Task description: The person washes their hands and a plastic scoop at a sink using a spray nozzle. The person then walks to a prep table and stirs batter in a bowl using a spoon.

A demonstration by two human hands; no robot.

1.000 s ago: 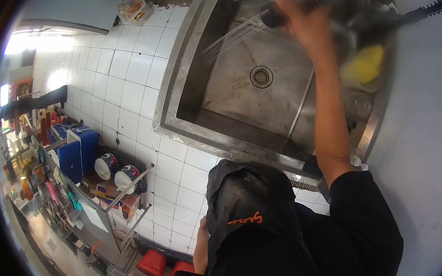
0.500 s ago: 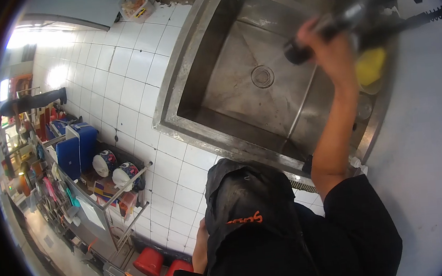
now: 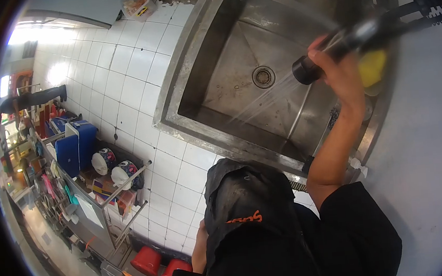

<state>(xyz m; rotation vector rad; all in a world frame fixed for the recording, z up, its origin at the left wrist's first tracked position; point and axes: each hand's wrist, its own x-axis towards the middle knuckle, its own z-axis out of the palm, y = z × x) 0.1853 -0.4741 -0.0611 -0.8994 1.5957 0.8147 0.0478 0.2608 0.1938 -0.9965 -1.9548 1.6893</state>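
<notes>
My right hand (image 3: 339, 72) is wrapped round a black spray faucet head (image 3: 307, 71) above the stainless steel sink (image 3: 168, 111). A jet of water runs from its nozzle down to the left across the basin, past the round drain (image 3: 263, 76). Behind the sprayer, its black hose leads to a spring (image 3: 432, 4) at the upper right. A yellow sponge-like thing (image 3: 372, 68) lies beside my wrist on the sink's right ledge. My left hand (image 3: 202, 233) hangs low beside my black apron, mostly covered by it, so its fingers do not show.
White floor tiles (image 3: 120, 68) stretch left of the sink. A metal rack holds blue containers (image 3: 77, 145), patterned bowls (image 3: 124, 174) and red buckets (image 3: 146, 261). A clear plastic box (image 3: 136, 4) stands at the top. Another person (image 3: 33, 99) is at the far left.
My right hand has swung the spray head slightly down. The water jet now shows clearly over the basin, and droplets appear around the drain. My left arm stays put.
</notes>
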